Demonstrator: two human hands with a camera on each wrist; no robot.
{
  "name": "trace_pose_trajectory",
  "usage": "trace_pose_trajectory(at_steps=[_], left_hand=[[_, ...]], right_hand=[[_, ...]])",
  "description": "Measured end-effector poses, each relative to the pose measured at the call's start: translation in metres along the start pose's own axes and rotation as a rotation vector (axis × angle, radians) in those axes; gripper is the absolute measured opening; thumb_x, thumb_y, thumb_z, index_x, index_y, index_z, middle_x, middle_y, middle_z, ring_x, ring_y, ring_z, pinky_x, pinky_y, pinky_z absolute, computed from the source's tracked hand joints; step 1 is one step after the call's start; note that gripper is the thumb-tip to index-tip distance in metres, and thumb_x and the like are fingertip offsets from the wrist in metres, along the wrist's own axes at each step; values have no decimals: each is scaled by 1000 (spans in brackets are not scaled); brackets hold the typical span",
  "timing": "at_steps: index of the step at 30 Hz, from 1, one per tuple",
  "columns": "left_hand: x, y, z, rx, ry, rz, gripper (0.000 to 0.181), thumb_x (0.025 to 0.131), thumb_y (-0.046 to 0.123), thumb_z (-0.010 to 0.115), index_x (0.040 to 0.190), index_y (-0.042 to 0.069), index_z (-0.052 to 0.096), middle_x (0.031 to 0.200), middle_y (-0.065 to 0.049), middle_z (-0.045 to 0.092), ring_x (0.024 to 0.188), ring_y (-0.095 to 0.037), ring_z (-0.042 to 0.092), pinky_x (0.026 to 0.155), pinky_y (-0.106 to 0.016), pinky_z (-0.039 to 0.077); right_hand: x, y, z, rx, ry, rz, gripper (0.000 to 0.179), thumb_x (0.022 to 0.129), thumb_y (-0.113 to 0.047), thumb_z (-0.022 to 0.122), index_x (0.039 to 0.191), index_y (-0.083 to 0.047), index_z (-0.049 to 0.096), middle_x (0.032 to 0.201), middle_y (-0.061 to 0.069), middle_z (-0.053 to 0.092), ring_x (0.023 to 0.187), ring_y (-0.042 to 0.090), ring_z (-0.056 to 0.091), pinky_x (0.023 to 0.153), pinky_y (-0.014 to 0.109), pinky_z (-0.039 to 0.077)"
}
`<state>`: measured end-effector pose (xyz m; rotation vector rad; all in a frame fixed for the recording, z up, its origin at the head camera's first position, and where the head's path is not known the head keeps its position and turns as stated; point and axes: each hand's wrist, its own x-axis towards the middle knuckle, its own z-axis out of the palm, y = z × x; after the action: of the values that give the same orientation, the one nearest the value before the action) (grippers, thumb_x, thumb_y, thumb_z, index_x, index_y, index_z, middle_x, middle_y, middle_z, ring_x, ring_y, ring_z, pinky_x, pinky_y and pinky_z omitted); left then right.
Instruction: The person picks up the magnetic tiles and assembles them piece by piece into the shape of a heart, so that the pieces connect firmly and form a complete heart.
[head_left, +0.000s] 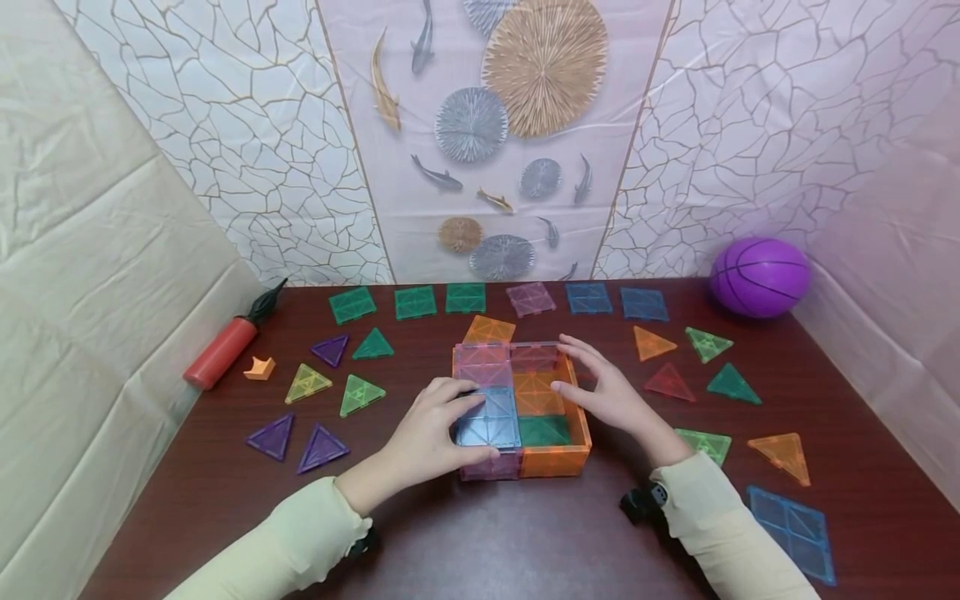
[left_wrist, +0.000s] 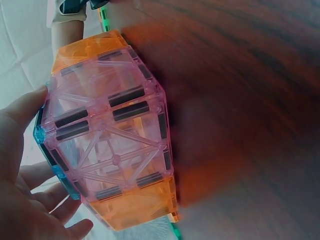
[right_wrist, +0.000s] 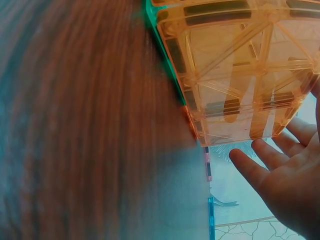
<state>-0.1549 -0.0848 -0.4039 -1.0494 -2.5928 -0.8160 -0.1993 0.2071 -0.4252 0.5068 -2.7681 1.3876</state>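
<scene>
A low box of clear magnetic tiles (head_left: 555,461) stands mid-table, with orange and pink walls. A pink tile (head_left: 482,365) and a blue square tile (head_left: 491,427) cover its left half. Through the uncovered right half, an orange tile (head_left: 536,392) and a green tile (head_left: 545,430) show inside. My left hand (head_left: 427,429) holds the blue tile across its top, thumb at the near edge and fingers towards the far edge. Its fingers (left_wrist: 52,192) show beside the blue tile in the left wrist view. My right hand (head_left: 611,396), fingers extended, is at the box's right orange wall (right_wrist: 230,75).
Square tiles line the back, including a green one (head_left: 466,297); an orange tile (head_left: 491,330) lies behind the box. Triangles (head_left: 362,393) are scattered on both sides. A red pump (head_left: 221,354) and an orange piece (head_left: 259,368) lie left; a purple ball (head_left: 761,277) sits back right.
</scene>
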Motion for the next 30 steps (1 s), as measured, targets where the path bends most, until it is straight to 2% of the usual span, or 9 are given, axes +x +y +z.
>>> trace_pose_trajectory(at_steps=[10,13,15,19,24,26,27,30], left_hand=[[-2,-1,2,-20,28,17,68,68,45,85,119,4,67,126,-8,58,116,-23,48,98,-45,41],[-3,-2,3,-59,36,1,68,68,45,85,121,5,67,129,-8,56,118,-22,46,97,-44,43],[-2,-3,4,-108,47,-33,66,71,43,83,123,6,66,131,-7,54,120,-21,45,96,-45,44],[4,-8,6,-284,105,-173,61,83,34,76,133,5,57,139,-10,49,128,-25,42,99,-50,42],[20,-21,16,-590,181,-475,64,96,31,60,150,7,34,153,-14,33,141,-31,29,111,-53,27],[27,-28,22,-718,175,-594,66,99,34,54,154,12,24,157,-12,25,145,-30,20,114,-52,21],[30,-32,25,-780,169,-635,67,100,34,51,155,12,20,158,-12,22,146,-30,17,115,-51,18],[38,-40,33,-928,148,-709,65,103,35,43,156,12,13,160,-12,15,147,-29,11,117,-51,13]], right_hand=[[-3,0,-1,5,-11,-11,64,92,-28,67,146,-8,40,158,10,25,140,37,28,100,66,34],[-4,0,-2,6,-16,-11,66,91,-31,67,147,-9,39,158,9,25,140,37,30,100,66,34],[-4,1,-2,3,-16,-11,66,92,-32,67,147,-9,39,158,9,24,139,37,31,100,66,33],[-7,1,-2,16,-19,12,69,92,-33,66,150,-11,34,159,9,21,139,39,31,102,65,32],[-13,-3,0,93,-40,149,79,94,-41,61,155,-14,20,160,13,16,143,40,20,107,65,24],[-16,-5,2,148,-56,225,81,94,-45,58,156,-14,14,160,16,14,145,40,14,109,65,19],[-17,-7,3,178,-66,262,82,95,-47,56,156,-15,12,160,17,14,145,40,13,109,64,18],[-19,-10,7,256,-95,340,78,98,-46,51,156,-15,9,160,17,13,145,40,14,110,63,19]])
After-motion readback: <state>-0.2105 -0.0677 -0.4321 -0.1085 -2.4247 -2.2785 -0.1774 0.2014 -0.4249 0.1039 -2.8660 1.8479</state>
